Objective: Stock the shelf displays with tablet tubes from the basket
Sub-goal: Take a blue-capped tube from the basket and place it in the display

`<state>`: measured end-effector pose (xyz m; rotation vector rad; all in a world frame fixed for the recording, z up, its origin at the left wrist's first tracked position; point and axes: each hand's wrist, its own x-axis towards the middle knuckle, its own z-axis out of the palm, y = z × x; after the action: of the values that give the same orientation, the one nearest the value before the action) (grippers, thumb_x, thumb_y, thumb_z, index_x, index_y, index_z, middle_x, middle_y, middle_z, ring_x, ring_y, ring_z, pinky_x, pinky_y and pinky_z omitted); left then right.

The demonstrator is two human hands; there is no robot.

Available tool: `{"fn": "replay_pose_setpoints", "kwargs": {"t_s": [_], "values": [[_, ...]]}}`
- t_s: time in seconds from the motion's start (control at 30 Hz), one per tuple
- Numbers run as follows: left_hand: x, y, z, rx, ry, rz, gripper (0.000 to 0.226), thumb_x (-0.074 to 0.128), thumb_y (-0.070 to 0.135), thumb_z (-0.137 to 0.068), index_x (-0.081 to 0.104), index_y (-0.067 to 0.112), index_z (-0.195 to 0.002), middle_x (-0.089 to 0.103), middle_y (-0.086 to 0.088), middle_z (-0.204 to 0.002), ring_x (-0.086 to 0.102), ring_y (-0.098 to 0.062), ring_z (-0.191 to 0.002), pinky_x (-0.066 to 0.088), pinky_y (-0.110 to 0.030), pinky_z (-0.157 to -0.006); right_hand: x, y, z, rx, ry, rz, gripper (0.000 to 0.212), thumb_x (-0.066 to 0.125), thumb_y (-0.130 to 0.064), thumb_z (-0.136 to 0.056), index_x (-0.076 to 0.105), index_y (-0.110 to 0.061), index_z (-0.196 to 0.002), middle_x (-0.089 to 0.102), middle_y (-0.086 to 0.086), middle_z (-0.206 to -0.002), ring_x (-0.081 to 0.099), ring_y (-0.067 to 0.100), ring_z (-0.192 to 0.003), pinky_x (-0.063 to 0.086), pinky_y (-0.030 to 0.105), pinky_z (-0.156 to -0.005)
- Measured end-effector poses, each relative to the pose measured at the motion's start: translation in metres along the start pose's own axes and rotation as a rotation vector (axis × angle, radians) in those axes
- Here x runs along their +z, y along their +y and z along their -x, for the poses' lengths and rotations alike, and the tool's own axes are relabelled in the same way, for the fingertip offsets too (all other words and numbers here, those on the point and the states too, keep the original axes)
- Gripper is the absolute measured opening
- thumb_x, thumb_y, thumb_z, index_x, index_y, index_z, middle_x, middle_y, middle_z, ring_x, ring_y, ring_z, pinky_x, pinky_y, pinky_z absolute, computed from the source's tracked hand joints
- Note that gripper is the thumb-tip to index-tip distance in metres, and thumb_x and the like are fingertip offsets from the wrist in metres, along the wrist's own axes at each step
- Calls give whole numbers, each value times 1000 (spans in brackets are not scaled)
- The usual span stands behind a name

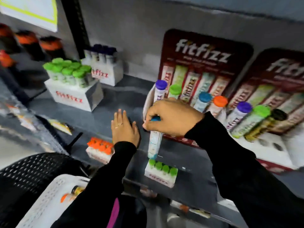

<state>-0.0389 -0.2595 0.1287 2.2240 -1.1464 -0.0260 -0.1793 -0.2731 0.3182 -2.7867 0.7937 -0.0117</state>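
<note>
My right hand grips the blue cap end of a pale blue-capped tube, which hangs down in front of the red fitfizz display. That display holds purple, green, blue and orange-capped tubes. My left hand lies flat and open on the grey shelf, holding nothing. The white basket at the bottom left contains an orange-capped tube and a dark-capped one.
A second fitfizz display stands to the right with purple, green and black-capped tubes. White boxes of green-capped and dark-capped tubes sit at the back left. Lower shelves carry orange-capped and green-capped boxes. A black basket is at the left.
</note>
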Motion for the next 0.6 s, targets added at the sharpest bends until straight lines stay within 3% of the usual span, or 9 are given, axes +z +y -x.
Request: {"fn": "replay_pose_setpoints", "kwargs": {"t_s": [0.1,0.27,0.4,0.47,0.6], "values": [[15,4,5,-47,-110,-149,60,40,25,-89,24,-2,-140,23,-19,-152,16,-33,-141,9,-45,-116,-16,10,19,60,34,-56,23,66,-31,-79,73,-17,-97,70,-1,-96,59,15,-87,50,28,-78],[16,6,5,-52,-150,-248,60,39,32,-91,26,-1,-140,22,-18,-153,15,-32,-141,8,-44,-116,-30,22,35,83,-8,-24,32,72,-30,-75,72,-15,-103,61,-4,-74,50,10,-71,39,19,-55],[13,7,6,-51,-188,-290,62,34,35,-92,22,0,-142,18,-18,-154,12,-32,-142,6,-43,-117,-29,26,37,64,-50,3,34,71,-22,-79,69,-19,-113,70,-4,-111,54,5,-88,39,14,-61],[12,7,6,-54,-196,-296,62,33,36,-92,21,0,-142,17,-17,-154,11,-31,-142,6,-42,-117,-28,28,39,66,-63,19,34,69,-16,-81,68,-21,-115,69,-5,-116,56,6,-95,40,15,-69],[11,8,6,-63,-219,-311,63,30,37,-93,19,1,-143,14,-16,-155,9,-30,-143,5,-42,-118,-26,30,43,78,-86,42,30,68,-16,-83,68,-21,-112,67,-4,-114,49,4,-91,35,17,-76]]}}
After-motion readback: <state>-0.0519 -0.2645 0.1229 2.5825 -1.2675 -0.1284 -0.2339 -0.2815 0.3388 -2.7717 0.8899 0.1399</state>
